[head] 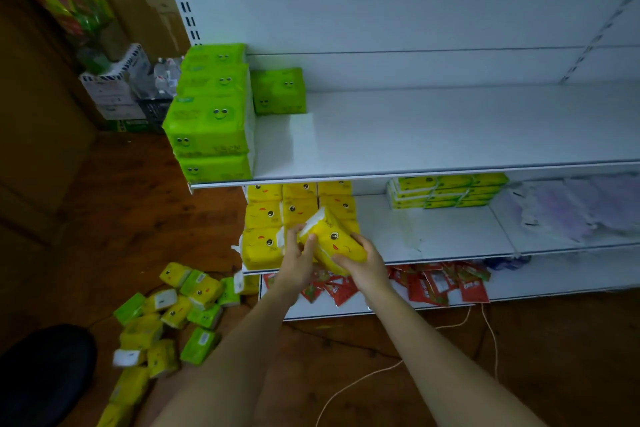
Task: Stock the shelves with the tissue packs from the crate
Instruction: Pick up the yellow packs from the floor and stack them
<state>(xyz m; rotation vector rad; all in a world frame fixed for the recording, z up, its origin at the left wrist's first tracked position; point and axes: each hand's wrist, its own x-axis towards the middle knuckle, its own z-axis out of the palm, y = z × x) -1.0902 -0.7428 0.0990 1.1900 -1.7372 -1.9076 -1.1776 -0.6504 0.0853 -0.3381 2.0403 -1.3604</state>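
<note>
Nearest, at lower left, some fifteen loose packs (173, 312), green and yellow, littered the floor, too jumbled for an exact count. Beyond them the left hand (294, 260) and right hand (363, 263) gripped one tilted yellow tissue pack (334, 241), fingers curled round its ends, just before the middle shelf (450, 236). This looked like the placing step: next, level it and slide it beside the yellow stack (263, 215), about eight showing. Farther up, five green packs (211, 114) sat on the upper shelf (415, 132).
</note>
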